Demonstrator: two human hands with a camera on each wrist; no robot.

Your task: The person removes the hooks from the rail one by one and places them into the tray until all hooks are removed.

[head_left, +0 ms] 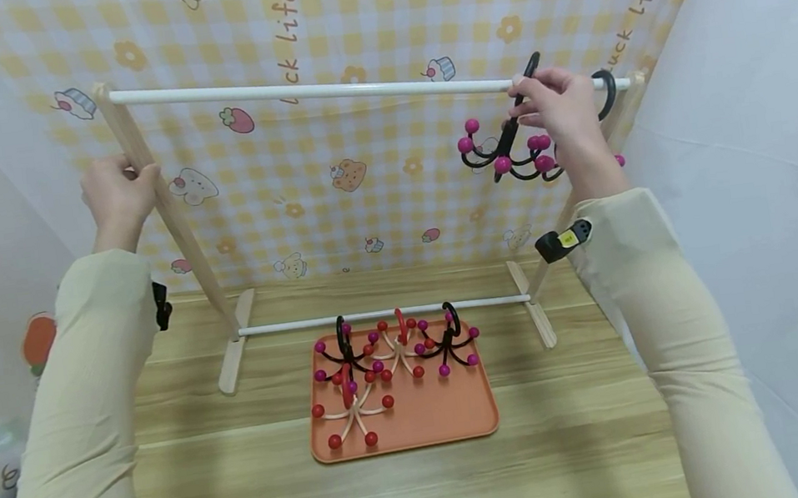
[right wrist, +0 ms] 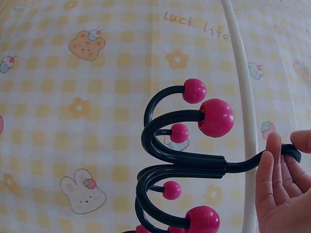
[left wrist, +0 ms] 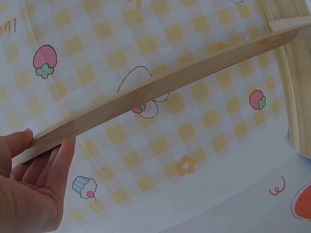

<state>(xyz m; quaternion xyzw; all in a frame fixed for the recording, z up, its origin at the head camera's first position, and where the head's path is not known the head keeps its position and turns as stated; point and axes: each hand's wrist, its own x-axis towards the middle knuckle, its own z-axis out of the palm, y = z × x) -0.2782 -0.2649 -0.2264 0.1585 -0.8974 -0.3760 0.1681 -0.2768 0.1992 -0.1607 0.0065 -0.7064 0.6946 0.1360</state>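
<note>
My left hand (head_left: 119, 193) grips the left wooden post (head_left: 176, 219) of a rack near its top, thumb on one side and fingers on the other. Up at the right end of the white rod (head_left: 317, 90), my right hand (head_left: 565, 105) holds a black multi-arm hook hanger (head_left: 508, 138) by its curved hook. Magenta balls (right wrist: 217, 118) tip its upturned arms, which hang below the rod. The hook overlaps the rod in the head view. Just right of it, a second black hanger (head_left: 605, 91) hangs on the rod, partly hidden behind my right hand.
On the wooden table (head_left: 247, 471) an orange tray (head_left: 445, 424) holds two black hangers with magenta balls and two beige ones (head_left: 355, 410) with red balls and red hooks. A lower white bar (head_left: 377, 315) joins the rack's feet behind the tray. A checked cloth (head_left: 337, 240) hangs behind.
</note>
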